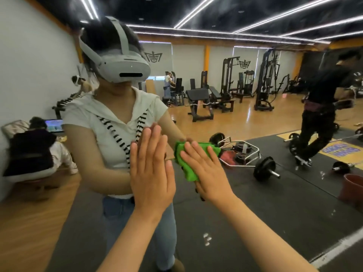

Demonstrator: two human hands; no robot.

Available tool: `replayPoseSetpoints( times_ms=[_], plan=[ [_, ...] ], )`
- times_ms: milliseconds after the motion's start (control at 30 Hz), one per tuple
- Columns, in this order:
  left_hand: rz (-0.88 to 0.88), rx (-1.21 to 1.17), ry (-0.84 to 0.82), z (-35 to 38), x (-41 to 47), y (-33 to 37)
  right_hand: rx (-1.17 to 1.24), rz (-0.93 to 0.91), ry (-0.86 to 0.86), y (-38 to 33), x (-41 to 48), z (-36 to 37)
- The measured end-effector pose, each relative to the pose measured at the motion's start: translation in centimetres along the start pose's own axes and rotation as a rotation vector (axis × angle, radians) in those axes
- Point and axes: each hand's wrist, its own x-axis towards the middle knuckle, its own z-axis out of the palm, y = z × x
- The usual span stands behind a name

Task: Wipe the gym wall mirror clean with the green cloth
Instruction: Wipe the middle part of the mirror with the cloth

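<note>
The wall mirror (255,193) fills the whole view and reflects me and the gym behind. My left hand (151,169) lies flat against the glass, fingers together and pointing up, with nothing in it. Just to its right, my right hand (206,171) presses the green cloth (186,163) flat onto the mirror with spread fingers. The cloth is bunched, and its left and upper edges stick out from under the palm. Small white specks (207,239) dot the glass below my arms.
Everything else is reflection: a hex bar with weight plates (243,154) on black mats, weight machines (263,81) at the back, a person in black (322,107) walking at the right, a reddish bucket (351,189) at the right edge, someone crouched at the left (33,150).
</note>
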Motion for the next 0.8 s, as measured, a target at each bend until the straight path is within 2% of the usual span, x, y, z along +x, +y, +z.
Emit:
replayPoseSetpoints(
  times_ms=[67,133,233,300,367,467,533,600,667,700,733,800],
  plan=[
    [0.029,0.120,-0.003,0.9,-0.7,0.0,0.013,0.042,0.049,3.3,1.2,-2.0],
    [0.041,0.209,-0.008,1.5,-1.2,-0.2,0.064,0.167,0.188,5.3,4.4,-3.8],
    [0.060,0.258,-0.020,1.6,-1.2,-0.4,0.138,0.282,0.343,4.7,7.9,-3.8],
    [0.067,0.280,-0.020,1.5,-1.3,-0.5,0.119,0.182,0.280,2.9,6.5,-2.5],
    [0.068,0.293,-0.019,1.5,-1.3,-0.5,0.035,-0.019,0.128,2.0,2.5,-1.1],
    [0.070,0.306,-0.013,1.6,-1.3,-0.5,-0.034,-0.198,0.007,4.2,-0.4,-1.6],
    [0.067,0.309,-0.009,1.6,-1.3,-0.5,0.002,-0.135,0.055,6.0,1.7,-3.0],
    [0.065,0.301,-0.008,1.7,-1.3,-0.5,0.071,0.038,0.180,6.6,5.2,-4.6],
    [0.067,0.296,-0.005,1.7,-1.4,-0.5,0.148,0.218,0.304,5.3,7.6,-4.8],
    [0.070,0.294,-0.002,1.7,-1.4,-0.5,0.163,0.253,0.312,4.1,7.9,-4.4],
    [0.074,0.290,0.002,1.7,-1.4,-0.6,0.152,0.227,0.272,2.8,7.3,-3.5],
    [0.071,0.270,0.003,1.7,-1.4,-0.5,0.038,0.021,0.113,1.8,3.7,-1.7]
  ],
)
